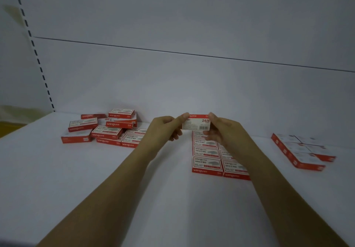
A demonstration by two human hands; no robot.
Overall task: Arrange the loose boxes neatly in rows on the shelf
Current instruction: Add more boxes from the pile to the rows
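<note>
Head view: left hand [164,129] and right hand [223,130] pinch a box [196,123] marked "24/6"; rowed boxes [206,163] read "wengu".

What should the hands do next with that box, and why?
Probably set the box down at the far end of the middle rows: the left hand and right hand pinch it by its ends just above that spot, while the loose pile waits at left.

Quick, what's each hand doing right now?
Left hand: pinching the left end of the held box.
Right hand: gripping the right end of that same box.
</note>
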